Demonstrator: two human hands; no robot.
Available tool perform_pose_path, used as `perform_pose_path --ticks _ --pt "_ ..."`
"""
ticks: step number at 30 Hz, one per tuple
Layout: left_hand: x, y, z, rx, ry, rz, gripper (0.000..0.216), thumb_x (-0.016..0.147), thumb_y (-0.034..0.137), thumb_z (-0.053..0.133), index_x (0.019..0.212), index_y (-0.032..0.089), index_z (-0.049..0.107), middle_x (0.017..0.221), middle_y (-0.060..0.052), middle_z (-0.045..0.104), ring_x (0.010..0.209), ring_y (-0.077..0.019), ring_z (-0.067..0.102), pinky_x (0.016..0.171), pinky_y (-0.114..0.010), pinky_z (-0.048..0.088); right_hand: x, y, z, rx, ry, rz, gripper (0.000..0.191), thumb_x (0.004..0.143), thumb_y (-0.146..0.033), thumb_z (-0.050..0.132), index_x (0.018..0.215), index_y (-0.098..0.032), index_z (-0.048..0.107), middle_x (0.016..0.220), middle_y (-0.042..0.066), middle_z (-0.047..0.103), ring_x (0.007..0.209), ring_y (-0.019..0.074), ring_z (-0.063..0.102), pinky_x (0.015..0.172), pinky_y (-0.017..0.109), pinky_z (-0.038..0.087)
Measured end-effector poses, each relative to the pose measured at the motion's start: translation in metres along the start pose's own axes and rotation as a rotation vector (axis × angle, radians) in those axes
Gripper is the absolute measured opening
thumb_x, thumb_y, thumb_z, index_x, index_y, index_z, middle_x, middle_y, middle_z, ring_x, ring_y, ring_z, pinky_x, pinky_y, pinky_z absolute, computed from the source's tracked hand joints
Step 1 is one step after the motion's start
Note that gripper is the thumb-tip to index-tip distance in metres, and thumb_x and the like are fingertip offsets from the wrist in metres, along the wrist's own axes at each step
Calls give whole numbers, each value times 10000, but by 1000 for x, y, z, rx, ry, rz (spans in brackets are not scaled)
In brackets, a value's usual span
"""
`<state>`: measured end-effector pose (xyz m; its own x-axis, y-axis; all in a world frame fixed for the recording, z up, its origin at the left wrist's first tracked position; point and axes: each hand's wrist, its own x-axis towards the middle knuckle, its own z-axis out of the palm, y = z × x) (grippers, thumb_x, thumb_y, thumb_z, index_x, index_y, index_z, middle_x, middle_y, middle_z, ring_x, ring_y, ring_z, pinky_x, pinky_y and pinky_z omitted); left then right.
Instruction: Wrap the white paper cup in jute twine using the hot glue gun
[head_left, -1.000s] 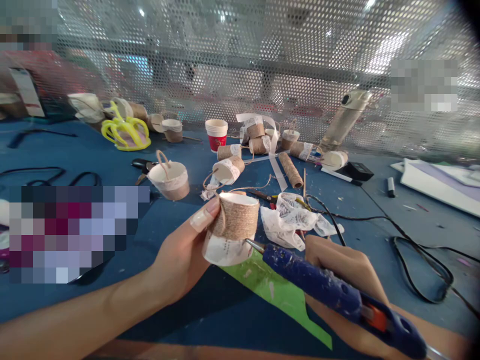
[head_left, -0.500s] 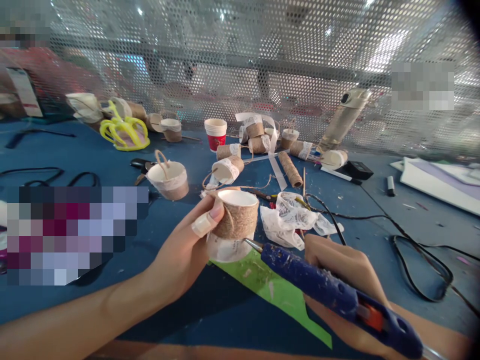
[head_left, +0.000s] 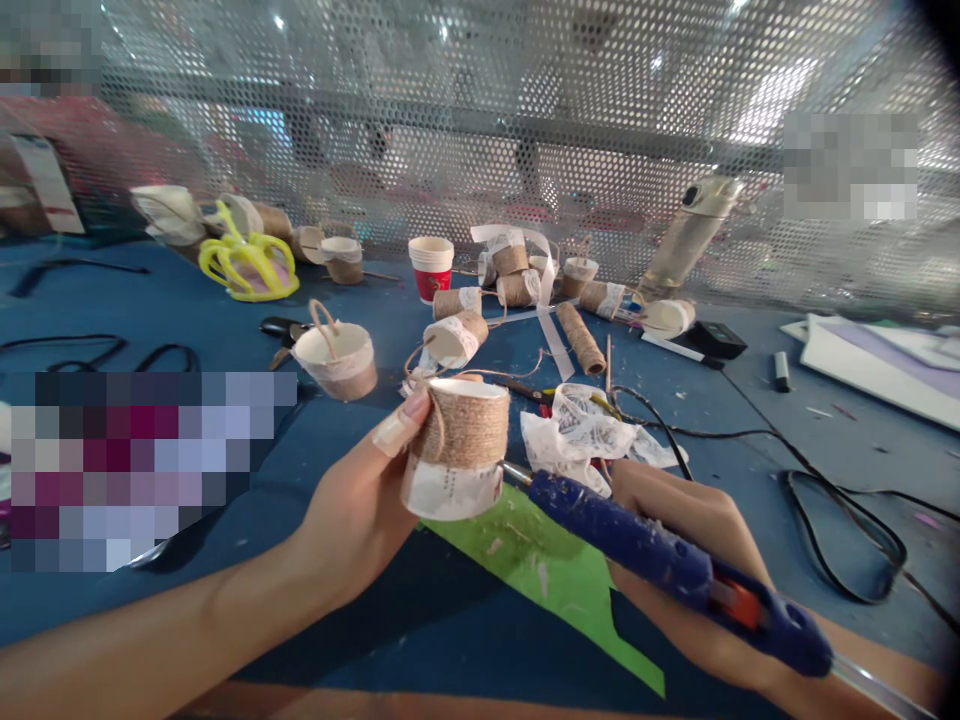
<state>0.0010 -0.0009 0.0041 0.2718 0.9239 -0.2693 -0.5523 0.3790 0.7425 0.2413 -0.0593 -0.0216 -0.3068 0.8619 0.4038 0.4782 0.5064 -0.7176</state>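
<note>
My left hand (head_left: pixel 375 490) grips a paper cup (head_left: pixel 454 490) by its left side, the thumb with a bandage near the rim. Brown twine (head_left: pixel 469 430) wraps the cup's upper part, while the lower part is bare white paper. My right hand (head_left: pixel 690 540) is closed round a blue hot glue gun (head_left: pixel 622 530), its metal nozzle at the cup's right side, by the twine's lower edge. Whether the nozzle touches is hard to tell. Behind the gun lies bunched white lace (head_left: pixel 574 435), and a green sheet (head_left: pixel 540 560) lies beneath the cup.
Several twine-wrapped cups stand or lie at the back, near a red cup stack (head_left: pixel 431 270) and a yellow crown-like frame (head_left: pixel 250 268). One small handled basket (head_left: pixel 337 360) stands left. Black cords (head_left: pixel 840 530) loop at the right; a bottle (head_left: pixel 690 240) leans against the perforated metal screen (head_left: pixel 450 120).
The cup has shifted slightly left and turned a little in my left hand. The glue gun's nozzle has moved slightly right and up, staying by the twine's lower edge.
</note>
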Motion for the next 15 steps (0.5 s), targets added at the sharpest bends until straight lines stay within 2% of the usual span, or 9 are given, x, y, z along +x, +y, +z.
perform_pose_path --ticks 4,10,13,15 --pt "-1 3 5 -21 85 -20 332 925 394 663 1168 169 694 1031 -86 808 903 -295 723 731 -413 569 1 -1 1 -7 15 0 272 785 -183 646 726 -239 386 657 -51 465 543 119 396 502 258 305" --pt "4 2 -1 -24 79 35 222 888 381 717 1010 198 744 1003 -40 815 912 -243 719 797 -364 558 9 -2 -4 -62 7 69 183 775 -164 623 716 -232 464 639 -40 502 539 128 443 493 264 349" --pt "5 0 -9 105 -94 7 361 845 475 745 1081 202 749 1031 -68 806 939 -287 724 786 -373 561 13 -4 -4 -58 121 119 230 824 -188 632 684 -241 457 608 -47 474 523 133 442 481 273 369" --pt "5 -3 -13 220 -177 3 365 849 467 754 1147 256 734 1033 -38 785 932 -244 715 761 -314 545 14 -4 -3 -24 211 138 278 875 -244 650 676 -249 456 577 -61 457 489 127 437 466 273 386"
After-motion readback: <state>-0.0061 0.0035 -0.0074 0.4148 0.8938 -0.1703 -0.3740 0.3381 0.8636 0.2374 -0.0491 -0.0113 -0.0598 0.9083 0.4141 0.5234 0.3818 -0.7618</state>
